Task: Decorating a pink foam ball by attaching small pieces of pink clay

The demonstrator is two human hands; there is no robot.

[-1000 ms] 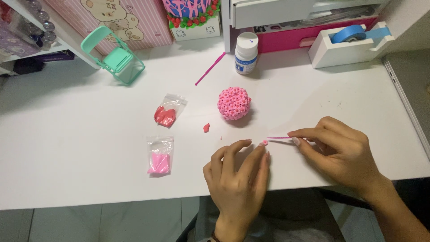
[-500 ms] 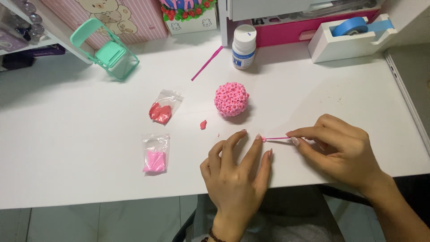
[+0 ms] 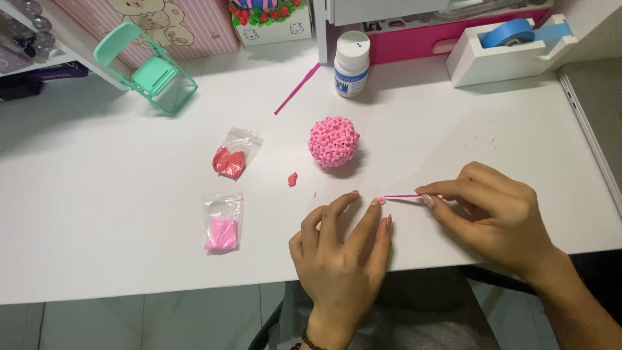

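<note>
Your right hand (image 3: 499, 217) pinches a thin, light pink stick (image 3: 403, 196) by its end; your left hand (image 3: 343, 249) lies spread, steadying a soft, easily squashed clay bit (image 3: 381, 201) at its tip.

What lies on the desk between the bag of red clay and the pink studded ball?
In the head view, a small red clay scrap lies on the white desk between the bag of red clay and the pink studded ball.
</note>
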